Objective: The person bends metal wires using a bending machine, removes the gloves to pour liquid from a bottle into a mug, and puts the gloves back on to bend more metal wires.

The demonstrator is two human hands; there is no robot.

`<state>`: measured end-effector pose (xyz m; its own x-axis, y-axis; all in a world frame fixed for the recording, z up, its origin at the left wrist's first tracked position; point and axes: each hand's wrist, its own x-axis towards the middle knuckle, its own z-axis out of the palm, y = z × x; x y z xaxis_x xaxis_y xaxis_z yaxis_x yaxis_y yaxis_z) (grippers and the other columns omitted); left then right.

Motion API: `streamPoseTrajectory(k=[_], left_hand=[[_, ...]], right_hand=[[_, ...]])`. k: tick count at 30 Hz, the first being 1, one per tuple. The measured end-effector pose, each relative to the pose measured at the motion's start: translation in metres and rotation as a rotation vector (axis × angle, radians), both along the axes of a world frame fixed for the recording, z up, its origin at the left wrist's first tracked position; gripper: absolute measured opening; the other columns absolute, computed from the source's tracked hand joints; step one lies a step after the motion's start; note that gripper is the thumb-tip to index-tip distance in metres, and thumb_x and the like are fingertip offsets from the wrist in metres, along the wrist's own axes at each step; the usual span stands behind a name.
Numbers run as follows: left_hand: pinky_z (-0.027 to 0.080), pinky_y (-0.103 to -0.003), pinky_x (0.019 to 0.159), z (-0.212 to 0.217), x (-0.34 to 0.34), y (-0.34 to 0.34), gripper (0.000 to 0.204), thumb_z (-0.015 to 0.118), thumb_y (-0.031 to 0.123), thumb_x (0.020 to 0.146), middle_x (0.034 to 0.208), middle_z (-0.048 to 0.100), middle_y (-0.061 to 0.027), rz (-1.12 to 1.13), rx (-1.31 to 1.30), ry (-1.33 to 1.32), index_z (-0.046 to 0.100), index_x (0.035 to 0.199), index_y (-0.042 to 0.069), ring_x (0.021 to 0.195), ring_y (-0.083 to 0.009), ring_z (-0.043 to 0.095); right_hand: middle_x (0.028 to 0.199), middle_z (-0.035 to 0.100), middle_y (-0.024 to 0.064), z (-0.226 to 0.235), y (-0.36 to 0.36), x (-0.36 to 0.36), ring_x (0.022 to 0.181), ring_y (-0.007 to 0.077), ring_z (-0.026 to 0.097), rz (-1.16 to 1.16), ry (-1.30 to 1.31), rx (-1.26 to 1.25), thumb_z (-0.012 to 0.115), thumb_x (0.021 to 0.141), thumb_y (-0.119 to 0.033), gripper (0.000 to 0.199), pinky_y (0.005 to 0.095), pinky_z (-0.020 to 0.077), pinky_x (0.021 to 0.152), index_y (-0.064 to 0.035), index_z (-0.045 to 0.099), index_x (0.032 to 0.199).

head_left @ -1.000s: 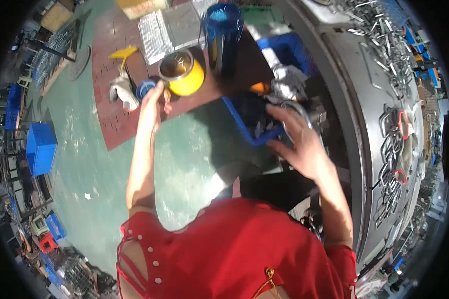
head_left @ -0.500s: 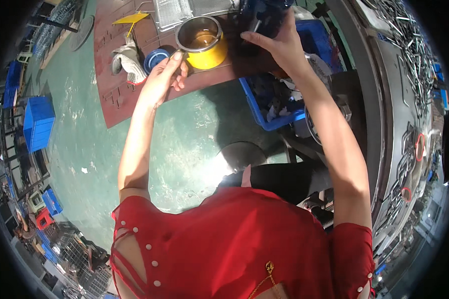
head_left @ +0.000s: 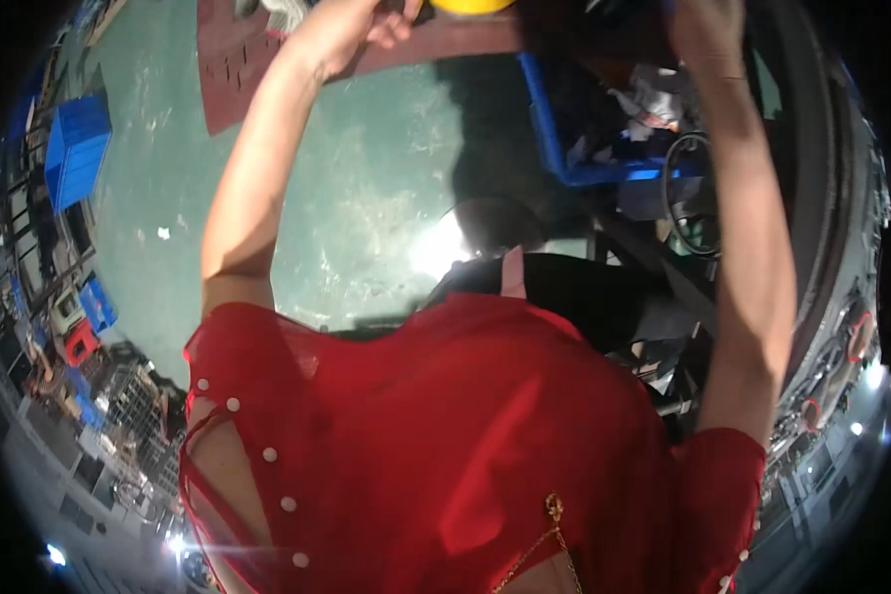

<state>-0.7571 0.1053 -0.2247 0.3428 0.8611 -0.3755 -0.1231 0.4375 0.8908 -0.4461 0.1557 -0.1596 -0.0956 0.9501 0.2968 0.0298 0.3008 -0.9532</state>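
Note:
Only the lower edge of a yellow cup (head_left: 471, 4) shows at the top of the view. Beside its left side is my left hand (head_left: 366, 30), with fingers curled in at the cup's side, where its handle was in the earlier view. The thumb is cut off by the top edge. My right hand (head_left: 708, 38) is at the top right, in shadow. Its fingers run out of the picture, so what they hold is hidden. Part of a whitish glove (head_left: 285, 14) lies on the reddish-brown tabletop (head_left: 230, 79), left of my left hand.
Under the table's right side sits a blue crate (head_left: 549, 129) with crumpled scraps in it. A wheel-like ring (head_left: 685, 193) stands beside my right forearm. Farther left on the green floor (head_left: 366, 188) is another blue bin (head_left: 77, 153). A dark metal edge (head_left: 827, 218) runs along the right.
The view has tipped down, so the tabletop, cup and hands sit higher and are partly cut off. My right hand, earlier at a dark blue object, has moved to the right.

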Motion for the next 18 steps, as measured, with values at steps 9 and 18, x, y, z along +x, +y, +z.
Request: streamPoseTrajectory(k=[9, 18], left_hand=[[0.036, -0.021, 0.052, 0.003, 0.005, -0.003, 0.035, 0.058, 0.044, 0.100, 0.074, 0.059, 0.0025, 0.048, 0.040, 0.000, 0.061, 0.088, 0.011, 0.059, -0.0053, 0.051], [0.040, -0.019, 0.053, 0.037, 0.013, -0.081, 0.032, 0.065, 0.041, 0.098, 0.071, 0.060, 0.0038, 0.145, 0.051, 0.072, 0.062, 0.085, 0.012, 0.060, -0.0047, 0.054]], right_hand=[[0.106, 0.071, 0.0044, 0.040, -0.033, 0.037, 0.098, 0.0152, 0.067, 0.034, -0.061, -0.028, 0.084, 0.078, -0.008, 0.052, 0.0314, 0.0535, 0.090, -0.0026, 0.060, 0.124], [0.128, 0.064, 0.0101, 0.063, -0.064, 0.035, 0.120, 0.0182, 0.059, 0.210, -0.347, 0.065, 0.092, 0.064, -0.009, 0.087, 0.0336, 0.0448, 0.107, -0.0032, 0.050, 0.140]])
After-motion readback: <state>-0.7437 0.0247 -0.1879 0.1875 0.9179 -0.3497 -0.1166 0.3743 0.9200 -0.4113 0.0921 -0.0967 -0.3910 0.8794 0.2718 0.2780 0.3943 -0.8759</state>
